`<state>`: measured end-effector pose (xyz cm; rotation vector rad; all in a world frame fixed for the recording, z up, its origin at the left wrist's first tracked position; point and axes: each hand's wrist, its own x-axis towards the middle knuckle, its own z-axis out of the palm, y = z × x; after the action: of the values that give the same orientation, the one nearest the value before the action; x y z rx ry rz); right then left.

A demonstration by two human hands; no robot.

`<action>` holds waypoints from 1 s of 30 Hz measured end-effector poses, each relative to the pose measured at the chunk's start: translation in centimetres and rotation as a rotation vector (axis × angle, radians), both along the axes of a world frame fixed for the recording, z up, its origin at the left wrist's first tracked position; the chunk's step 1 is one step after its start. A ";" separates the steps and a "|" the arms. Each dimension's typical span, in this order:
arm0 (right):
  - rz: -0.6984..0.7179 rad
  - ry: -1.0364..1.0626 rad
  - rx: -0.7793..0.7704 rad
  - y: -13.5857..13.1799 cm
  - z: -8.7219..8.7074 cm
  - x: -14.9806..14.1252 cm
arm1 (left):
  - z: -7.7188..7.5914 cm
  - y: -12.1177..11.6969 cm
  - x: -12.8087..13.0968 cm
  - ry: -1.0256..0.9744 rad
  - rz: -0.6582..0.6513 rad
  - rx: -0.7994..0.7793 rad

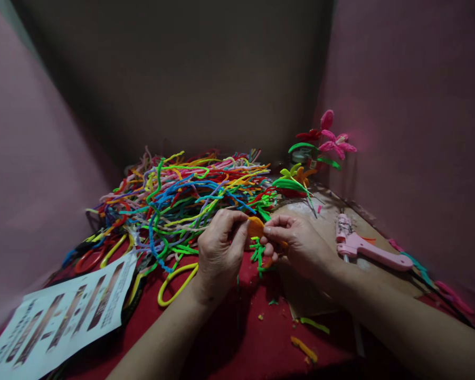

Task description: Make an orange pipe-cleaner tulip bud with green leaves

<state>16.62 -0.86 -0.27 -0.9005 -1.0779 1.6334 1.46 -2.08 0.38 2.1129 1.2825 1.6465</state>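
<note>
Between my two hands is an orange fuzzy petal-shaped piece (255, 227), apparently made of pipe cleaner. My left hand (222, 247) pinches its left end between thumb and fingers. On the other side, my right hand (300, 244) is closed with thumb and fingertips at its right edge. More orange shows among the right fingers, but its shape is mostly hidden. Short green pipe cleaner pieces (258, 256) lie just below and behind the hands. A big heap of colourful pipe cleaners (190, 195) spreads behind my left hand.
A pink glue gun (374, 250) lies on a board (324, 211) at right. Pipe cleaner flowers (338, 143) stand behind it. Yellow-handled scissors (170, 282) and a printed sheet (69, 319) are at left. Orange scraps (304, 349) lie on the red cloth (237, 348).
</note>
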 end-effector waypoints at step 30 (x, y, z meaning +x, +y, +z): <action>-0.229 -0.245 0.428 -0.7 0.2 0.5 | 0.6 -0.7 -0.2 0.015 -0.048 -0.004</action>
<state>17.14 -1.54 -0.05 -0.9093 -1.3717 1.0667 1.31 -2.73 0.99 2.1400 1.2288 1.6109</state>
